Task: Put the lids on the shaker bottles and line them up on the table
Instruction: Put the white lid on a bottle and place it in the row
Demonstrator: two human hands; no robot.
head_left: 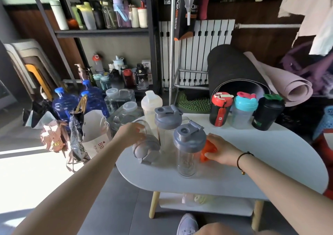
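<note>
On the white oval table point(270, 166) stand two clear shaker bottles with grey lids, one near the front point(188, 150) and one behind it point(167, 124). A cream bottle point(151, 106) stands at the far left edge. My left hand point(132, 133) grips a clear lidless bottle point(144, 128) at the table's left end; a loose grey lid point(146, 149) lies just below it. My right hand point(221, 150) holds an orange lid point(208, 150) beside the front bottle. Three lidded bottles, red point(220, 109), teal point(244, 110) and black with a green lid point(268, 112), stand in a row at the back right.
A shelf rack point(104, 32) behind holds several bottles. Blue water jugs point(63, 104), bags and clear containers crowd the floor on the left. Rolled mats point(239, 72) lie behind the table. A lower table shelf point(207, 204) holds a clear item.
</note>
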